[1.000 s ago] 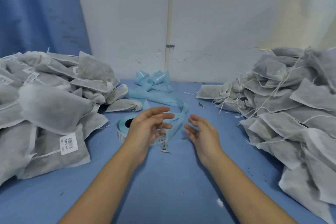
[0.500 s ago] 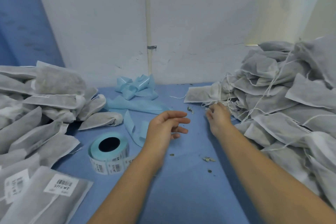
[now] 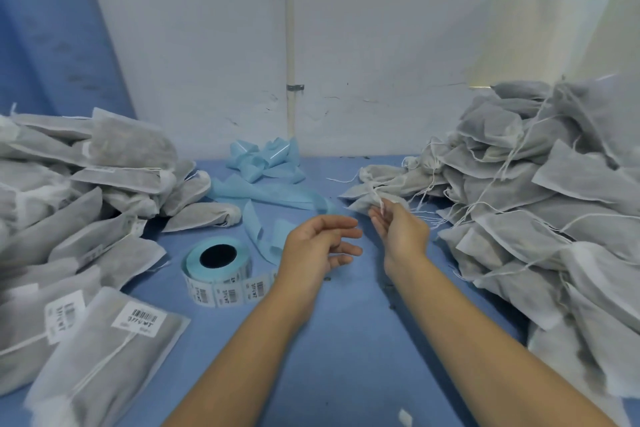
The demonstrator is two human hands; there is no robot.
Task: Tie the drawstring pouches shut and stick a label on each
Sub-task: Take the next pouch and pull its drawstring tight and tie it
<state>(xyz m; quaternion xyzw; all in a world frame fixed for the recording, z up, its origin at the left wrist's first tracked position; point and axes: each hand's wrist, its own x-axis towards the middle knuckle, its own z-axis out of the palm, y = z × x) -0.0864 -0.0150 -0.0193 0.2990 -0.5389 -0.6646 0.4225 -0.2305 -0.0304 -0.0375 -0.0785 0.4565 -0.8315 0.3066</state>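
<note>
Right hand grip pinches the drawstring of a grey pouch; left hand grip slack, fingers relaxed, holding nothing above the worktop.

Small packing and labelling station, we judge: a workshop bench, not a home. Blue-covered table butts against a scuffed white wall. At 3 o'clock we log a heap of unlabelled grey pouches, strings loose; at 9 o'clock, a stack of barcoded pouches. Roll of barcode labels at 11 o'clock; spent blue backing strips at 12.
</note>
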